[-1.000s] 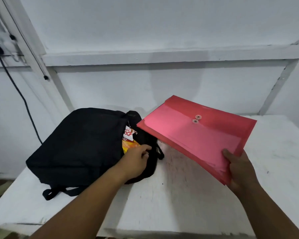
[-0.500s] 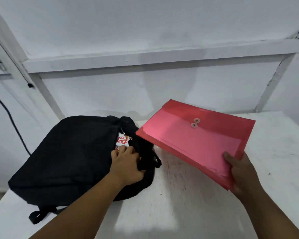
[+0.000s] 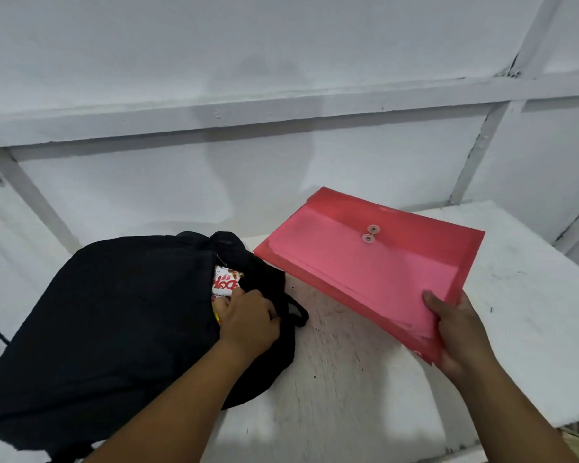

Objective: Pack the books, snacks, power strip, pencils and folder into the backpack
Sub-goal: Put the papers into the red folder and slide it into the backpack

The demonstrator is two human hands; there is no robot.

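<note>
A: Black backpack lies on the white table, mouth facing right, a snack packet showing inside.

B: And the red folder is up in the air, just right of that opening. Right hand pinches its near corner, thumb on top.

A: Left hand sits at the opening, fingers curled on the fabric edge, apparently spreading it.

B: Folder's the step in hand, I'd say. Next: widen the mouth, slide it in flat beside the snacks.
</note>
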